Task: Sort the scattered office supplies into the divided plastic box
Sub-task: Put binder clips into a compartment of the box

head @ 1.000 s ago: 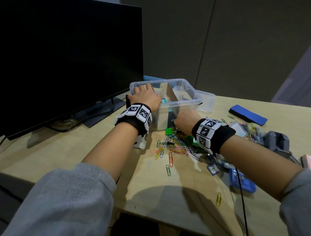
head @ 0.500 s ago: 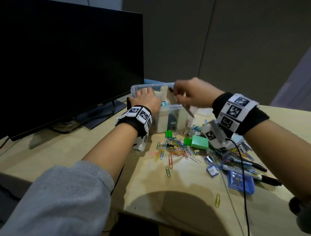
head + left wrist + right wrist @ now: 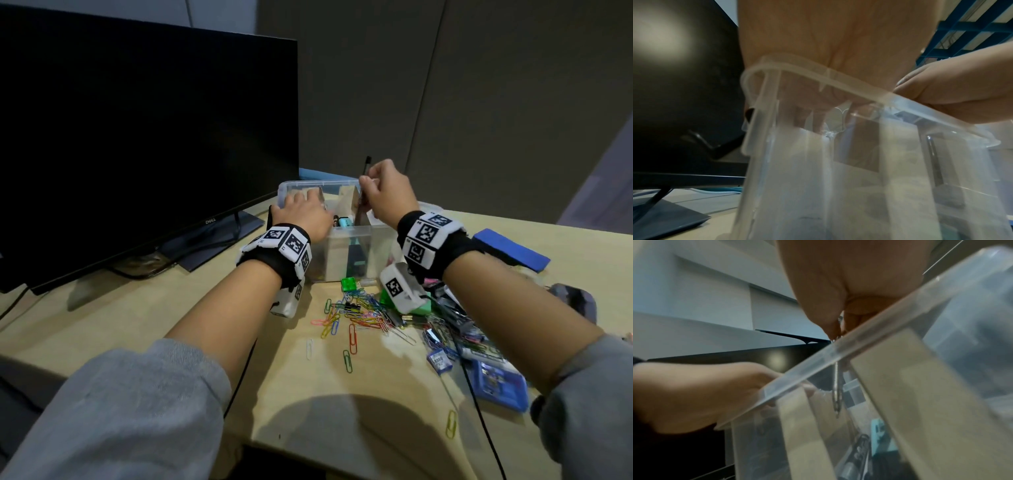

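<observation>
**Pen going in, most supplies still out**

The right hand (image 3: 383, 195) pinches a dark pen (image 3: 367, 163) upright over the divided plastic box (image 3: 349, 240) near the table's far edge. The left hand (image 3: 305, 214) curls its fingers over the box rim. A few items lie inside; paper clips (image 3: 352, 318) and other supplies still litter the table (image 3: 191, 318). The monitor (image 3: 137, 137) reads "DELL".
</observation>
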Available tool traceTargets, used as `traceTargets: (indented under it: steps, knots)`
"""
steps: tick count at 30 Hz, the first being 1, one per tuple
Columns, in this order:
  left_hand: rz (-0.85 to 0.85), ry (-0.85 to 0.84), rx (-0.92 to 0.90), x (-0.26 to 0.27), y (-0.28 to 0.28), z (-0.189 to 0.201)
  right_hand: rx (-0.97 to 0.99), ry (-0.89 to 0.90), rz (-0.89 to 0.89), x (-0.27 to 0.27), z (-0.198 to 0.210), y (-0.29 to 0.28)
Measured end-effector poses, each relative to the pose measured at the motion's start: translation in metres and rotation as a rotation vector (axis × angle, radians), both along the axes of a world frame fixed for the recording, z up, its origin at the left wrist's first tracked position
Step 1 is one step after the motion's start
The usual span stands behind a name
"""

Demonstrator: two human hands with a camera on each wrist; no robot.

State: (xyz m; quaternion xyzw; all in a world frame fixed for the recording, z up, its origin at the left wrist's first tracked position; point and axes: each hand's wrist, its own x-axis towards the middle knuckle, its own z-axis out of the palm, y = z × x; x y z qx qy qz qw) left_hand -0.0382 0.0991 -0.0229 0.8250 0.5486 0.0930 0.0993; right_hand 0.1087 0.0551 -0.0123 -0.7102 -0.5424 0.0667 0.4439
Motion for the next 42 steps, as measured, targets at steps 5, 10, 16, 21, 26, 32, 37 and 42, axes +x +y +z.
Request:
traceTargets:
  steps: [5,10,16,21,26,32,37,42]
  knots:
    - [0.009,0.003,0.011,0.0,0.0,0.0,-0.098,-0.142,-0.074,-0.003,-0.013,0.016]
    - [0.022,0.001,0.018,0.001,0.0,-0.001,-0.215,-0.309,-0.11,-0.009,-0.015,0.019]
    - [0.026,0.008,0.019,0.002,0.001,-0.002,-0.14,-0.195,-0.007,-0.004,-0.012,0.012]
    - [0.028,-0.001,0.032,0.002,0.002,-0.004,0.03,-0.133,0.015,0.029,-0.003,-0.02]
    - [0.042,0.035,0.128,0.008,-0.001,-0.003,0.0,-0.387,-0.164,0.075,-0.003,-0.055]
    - [-0.049,0.003,0.296,0.017,-0.005,0.0,-0.884,-0.654,-0.158,0.1,-0.019,-0.079]
    - [-0.092,-0.108,0.223,0.032,-0.007,0.003,-0.996,-0.699,-0.063,0.092,-0.03,-0.077]
    - [-0.115,-0.117,0.202,0.039,-0.005,-0.008,-1.063,-0.701,0.021,0.084,-0.04,-0.062]
